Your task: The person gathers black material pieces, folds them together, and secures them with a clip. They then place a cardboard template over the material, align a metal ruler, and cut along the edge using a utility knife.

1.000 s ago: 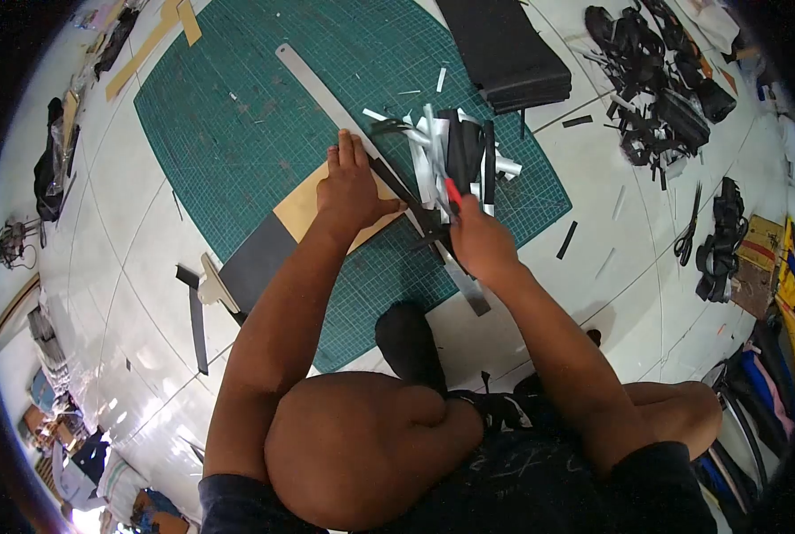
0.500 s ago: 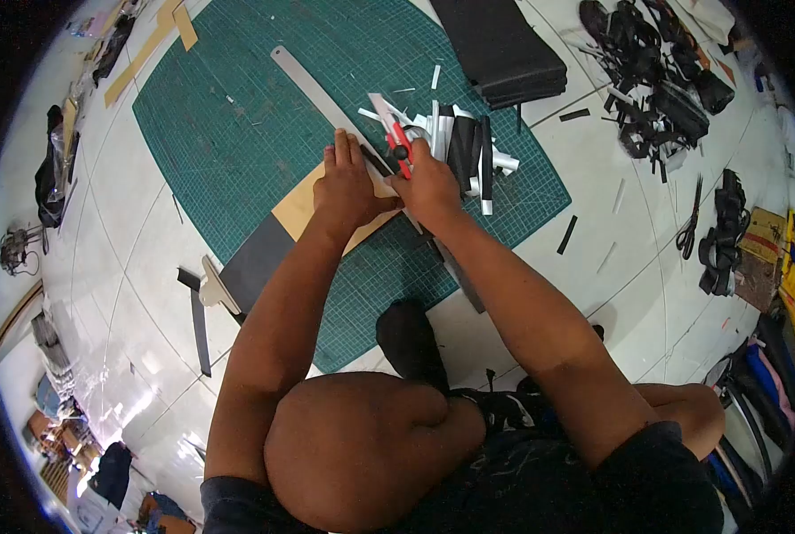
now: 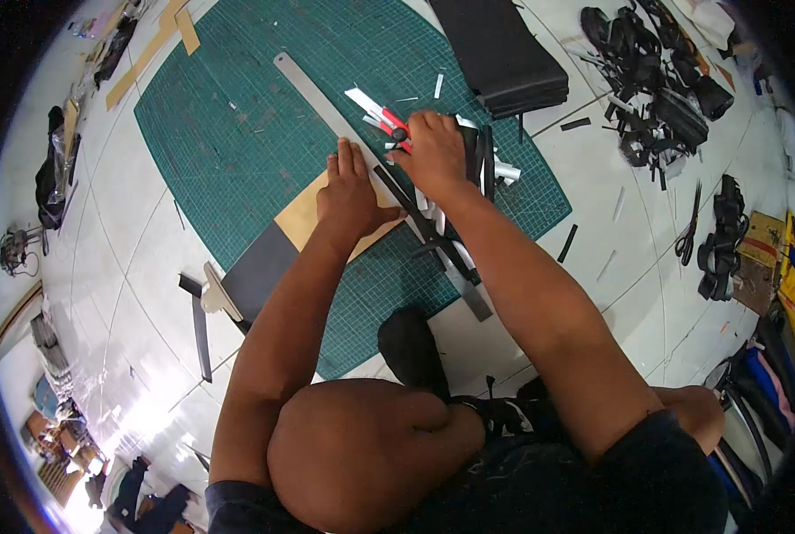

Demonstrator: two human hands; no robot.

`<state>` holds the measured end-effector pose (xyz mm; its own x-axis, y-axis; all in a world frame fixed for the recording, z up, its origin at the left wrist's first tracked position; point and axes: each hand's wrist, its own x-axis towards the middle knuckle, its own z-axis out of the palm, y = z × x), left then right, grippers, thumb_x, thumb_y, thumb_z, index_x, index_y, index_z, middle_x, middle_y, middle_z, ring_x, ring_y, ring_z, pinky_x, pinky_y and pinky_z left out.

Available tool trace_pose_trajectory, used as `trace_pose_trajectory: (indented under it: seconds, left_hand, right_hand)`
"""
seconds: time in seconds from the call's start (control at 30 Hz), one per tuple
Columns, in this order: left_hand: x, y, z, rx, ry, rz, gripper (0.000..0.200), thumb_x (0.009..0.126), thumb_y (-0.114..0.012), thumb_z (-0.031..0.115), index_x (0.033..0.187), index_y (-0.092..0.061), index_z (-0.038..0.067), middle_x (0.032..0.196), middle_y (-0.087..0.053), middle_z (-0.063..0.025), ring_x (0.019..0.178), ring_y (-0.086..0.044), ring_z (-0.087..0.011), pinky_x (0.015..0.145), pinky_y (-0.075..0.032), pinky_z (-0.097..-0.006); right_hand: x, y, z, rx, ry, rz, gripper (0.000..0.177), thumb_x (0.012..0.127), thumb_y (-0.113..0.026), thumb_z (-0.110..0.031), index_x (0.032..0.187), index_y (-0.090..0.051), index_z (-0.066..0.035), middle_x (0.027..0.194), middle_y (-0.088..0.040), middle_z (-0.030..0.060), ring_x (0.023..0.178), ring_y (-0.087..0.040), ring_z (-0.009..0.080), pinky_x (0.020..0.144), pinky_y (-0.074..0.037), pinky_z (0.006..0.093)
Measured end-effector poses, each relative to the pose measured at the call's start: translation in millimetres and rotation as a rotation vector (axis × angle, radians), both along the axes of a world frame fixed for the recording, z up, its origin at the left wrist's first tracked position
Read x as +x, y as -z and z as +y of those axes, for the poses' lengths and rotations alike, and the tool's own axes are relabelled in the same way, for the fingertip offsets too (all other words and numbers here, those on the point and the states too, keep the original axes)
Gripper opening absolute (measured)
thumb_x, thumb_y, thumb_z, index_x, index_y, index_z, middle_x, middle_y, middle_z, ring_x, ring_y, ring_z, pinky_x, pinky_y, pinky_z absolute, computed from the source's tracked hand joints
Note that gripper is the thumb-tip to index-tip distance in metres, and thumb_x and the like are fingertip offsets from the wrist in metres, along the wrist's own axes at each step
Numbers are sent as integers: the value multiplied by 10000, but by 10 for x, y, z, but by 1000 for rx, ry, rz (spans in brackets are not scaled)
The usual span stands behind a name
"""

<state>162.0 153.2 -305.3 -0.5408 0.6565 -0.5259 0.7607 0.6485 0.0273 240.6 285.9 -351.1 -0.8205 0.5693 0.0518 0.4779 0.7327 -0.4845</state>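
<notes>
My left hand [image 3: 351,194] lies with fingers stretched out, pressing on a long metal ruler [image 3: 315,100] and a tan board [image 3: 301,206]. Beneath the board, a black sheet [image 3: 262,267] sticks out at the lower left. In my right hand [image 3: 436,153] is a red utility knife [image 3: 395,120], closed in the fingers and held just right of the ruler, over cut scraps. A narrow black strip [image 3: 395,189] runs along the ruler's right edge below the knife. White and black offcuts [image 3: 504,171] are partly hidden by my right hand.
A green cutting mat [image 3: 219,133] spreads over the white tiled floor. A stack of black sheets [image 3: 504,58] sits at its upper right. Black scraps [image 3: 673,116], scissors [image 3: 686,236] and loose strips lie on the right. A clip [image 3: 219,292] grips the black sheet's lower left end.
My right hand has moved slightly up and right with the utility knife, away from the ruler's edge. The black strip and white scraps below it show more now. My left hand stays on the ruler.
</notes>
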Motion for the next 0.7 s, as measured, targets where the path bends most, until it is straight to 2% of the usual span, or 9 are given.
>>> trace_pose_trajectory:
  seconds: [0.13, 0.2, 0.27, 0.3, 0.33, 0.4, 0.53, 0.57, 0.7]
  left_hand:
    - [8, 55, -20, 8, 1, 9, 1387, 643, -808, 719, 1564, -146, -79, 1654, -141, -243, 1505, -270, -395, 1035, -531, -419]
    - [-2, 54, -22, 16, 2, 16, 1386, 643, -810, 717, 1565, -144, -76, 1654, -138, -243, 1504, -270, -396, 1033, -533, -420]
    - [3, 56, -43, 22, 4, 17, 1386, 644, -812, 715, 1566, -141, -73, 1654, -135, -244, 1503, -269, -399, 1032, -535, -422]
    - [7, 66, -60, 15, 0, 16, 1385, 645, -811, 716, 1566, -141, -73, 1654, -135, -244, 1503, -267, -401, 1031, -536, -423]
    - [0, 71, -51, 12, -1, 18, 1385, 646, -810, 718, 1565, -142, -73, 1654, -134, -245, 1503, -264, -404, 1030, -537, -424]
    - [29, 82, -37, 10, 1, 17, 1383, 648, -807, 722, 1565, -145, -75, 1654, -135, -246, 1502, -264, -407, 1028, -539, -425]
    - [13, 89, -36, 26, 30, 34, 1382, 650, -797, 738, 1561, -159, -82, 1647, -152, -250, 1497, -274, -410, 1025, -539, -426]
    - [20, 68, -27, 18, 29, 34, 1381, 649, -797, 738, 1560, -161, -83, 1646, -155, -250, 1496, -276, -411, 1027, -537, -428]
    - [11, 97, -34, 33, 20, 39, 1383, 637, -815, 722, 1558, -169, -82, 1643, -168, -248, 1499, -270, -413, 1041, -525, -440]
  right_hand:
    - [609, 198, 211, -111, -73, 101, 353, 829, -801, -247, 1021, -601, -29, 1058, -635, 172, 1009, -605, 387, 872, -492, 465]
    - [1068, 166, 392, -79, -64, 23, 295, 854, -762, -201, 1020, -594, -25, 1012, -636, 192, 956, -615, 410, 822, -505, 482]
    - [1640, 222, 731, -7, -57, 1, 262, 858, -743, -160, 1047, -612, -35, 1022, -642, 191, 964, -628, 398, 822, -508, 471]
    - [1871, 156, 881, -41, 49, -42, 327, 795, -738, -63, 1089, -595, -51, 1021, -634, 187, 1010, -612, 404, 863, -506, 491]
    - [2156, 265, 1103, 64, 124, -15, 305, 821, -749, -93, 1080, -604, -24, 1018, -637, 190, 1017, -614, 402, 857, -505, 484]
    - [2242, -175, 1175, 447, 170, 83, 344, 833, -798, -210, 1044, -626, 1, 1014, -655, 199, 982, -636, 379, 832, -504, 461]
    - [1712, -451, 402, -278, 542, 92, 497, 782, -879, -280, 1098, -620, 3, 942, -659, 138, 801, -642, 279, 745, -521, 406]
    - [1617, -262, 223, -478, 448, 117, 597, 753, -903, -352, 1139, -599, -11, 964, -667, 120, 814, -641, 249, 754, -522, 393]
    - [1177, -57, -548, -474, 180, -35, 592, 771, -865, -357, 1160, -555, -35, 1001, -686, 130, 843, -666, 293, 763, -531, 420]
